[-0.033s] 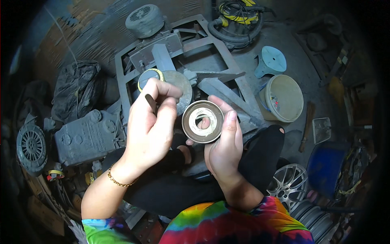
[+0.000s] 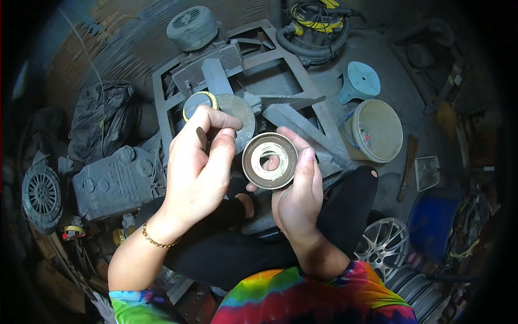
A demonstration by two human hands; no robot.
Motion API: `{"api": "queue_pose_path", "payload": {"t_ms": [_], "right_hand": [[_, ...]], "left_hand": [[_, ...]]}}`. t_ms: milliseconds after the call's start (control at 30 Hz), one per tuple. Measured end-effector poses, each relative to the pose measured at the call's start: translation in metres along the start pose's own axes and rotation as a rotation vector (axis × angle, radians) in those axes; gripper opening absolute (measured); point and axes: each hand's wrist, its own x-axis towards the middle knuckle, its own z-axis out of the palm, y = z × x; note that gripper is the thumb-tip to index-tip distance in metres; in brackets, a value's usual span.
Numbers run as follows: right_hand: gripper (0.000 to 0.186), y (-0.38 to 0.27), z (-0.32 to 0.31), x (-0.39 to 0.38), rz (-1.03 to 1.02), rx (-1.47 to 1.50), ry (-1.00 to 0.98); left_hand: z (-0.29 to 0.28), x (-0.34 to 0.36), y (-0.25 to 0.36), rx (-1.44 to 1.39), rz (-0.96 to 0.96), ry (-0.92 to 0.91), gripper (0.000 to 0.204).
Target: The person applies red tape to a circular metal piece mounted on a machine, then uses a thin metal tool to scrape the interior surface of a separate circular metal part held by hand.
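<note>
In my right hand [image 2: 299, 200] is a round metal ring part [image 2: 248, 162], brown inside its raised rim. A pale, cream-coloured smear covers its inner band, and a fingertip shows through the centre hole. My left hand [image 2: 199, 167] is closed in a pinch just left of the ring, apart from it. A thin dark strip [image 2: 200, 136] sticks out between its fingers; its other end is hidden. Behind the left hand lie a flat grey disc [image 2: 245, 116] and a round yellow-rimmed item [image 2: 195, 101], partly covered by the fingers.
Ahead lies a grey metal frame [image 2: 291, 59] carrying a motor housing [image 2: 192, 28]. To its right are a vacuum hose [image 2: 310, 53], a light-blue stool [image 2: 362, 80] and a cream bucket [image 2: 386, 132]. A dusty gearbox casing [image 2: 116, 181] sits left; a spoked wheel [image 2: 382, 245] lies near right.
</note>
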Motion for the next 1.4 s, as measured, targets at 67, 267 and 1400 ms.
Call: {"api": "queue_pose_path", "payload": {"t_ms": [67,267,1400], "right_hand": [[0.058,0.0,0.0,0.001,-0.036,-0.002,0.002],[0.058,0.002,0.001,-0.005,-0.054,-0.004,-0.047],[0.075,-0.002,0.005,-0.015,-0.091,-0.04,-0.238]], "left_hand": [[0.001,0.003,-0.003,0.07,0.03,-0.005,0.017],[0.01,0.001,0.007,-0.154,-0.207,-0.208,0.026],[0.008,-0.001,0.01,-0.365,-0.223,-0.232,0.009]]}}
